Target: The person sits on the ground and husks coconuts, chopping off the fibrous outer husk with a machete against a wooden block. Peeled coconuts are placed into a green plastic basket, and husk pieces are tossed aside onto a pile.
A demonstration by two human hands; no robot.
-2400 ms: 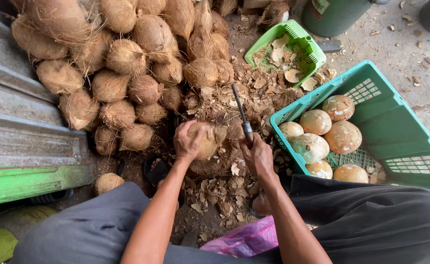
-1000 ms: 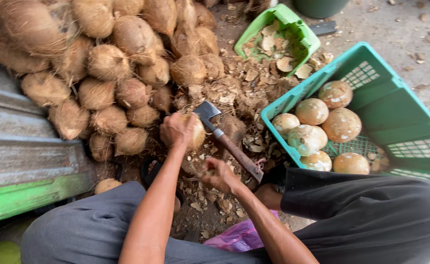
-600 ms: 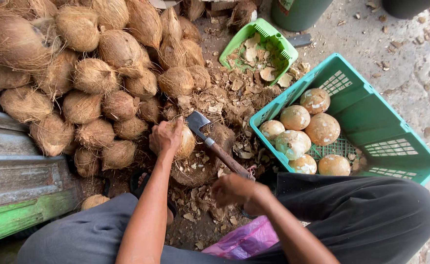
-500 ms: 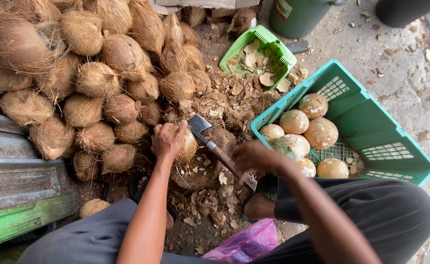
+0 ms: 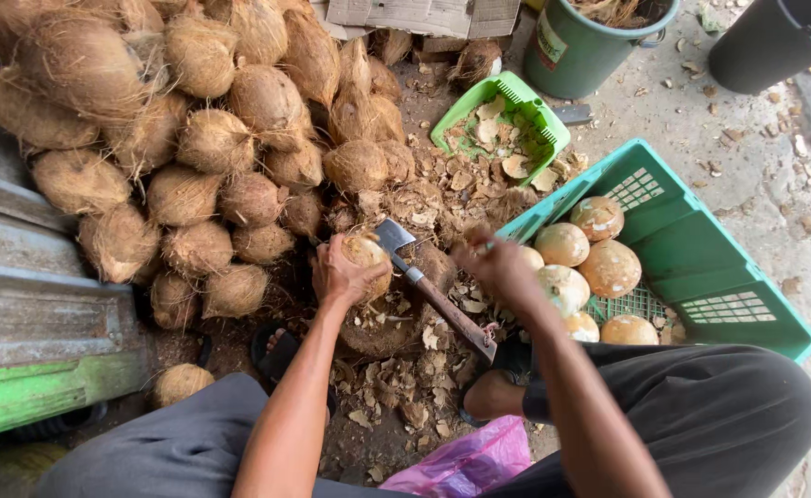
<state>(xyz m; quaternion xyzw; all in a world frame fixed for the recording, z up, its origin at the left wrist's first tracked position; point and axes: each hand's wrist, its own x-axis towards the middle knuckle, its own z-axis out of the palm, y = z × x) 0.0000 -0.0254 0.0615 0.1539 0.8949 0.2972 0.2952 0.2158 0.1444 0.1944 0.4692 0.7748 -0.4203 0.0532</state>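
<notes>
Inspection note, head view. I find the left hand (image 5: 343, 273) clenched around a part-trimmed coconut (image 5: 369, 252), pressing it down onto a round chopping block (image 5: 382, 325) on the ground between the person's knees. A cleaver (image 5: 435, 297) stands with its blade against the right side of that coconut. Its wooden handle slopes down toward the right knee, and no hand is on it.

The right hand (image 5: 490, 262) is raised beside the near corner of the large green crate (image 5: 746, 277), clear of the handle. Its fingers are curled and blurred, so I cannot tell whether they pinch a scrap or are empty.

The crate holds several smooth, pale peeled coconuts (image 5: 610, 268). A pile of hairy brown coconuts (image 5: 202, 138) lies to the left of the block. Shell chips (image 5: 396, 387) litter the ground around it, and more fill a small green basket (image 5: 514, 100) beyond.

My judgement: the step in hand is trimming the coconut on the block, paused between strokes. Any further stroke calls for the right hand back on the handle and the left fingers kept well behind the blade's line, since they are now touching the shell just beside the edge.
</notes>
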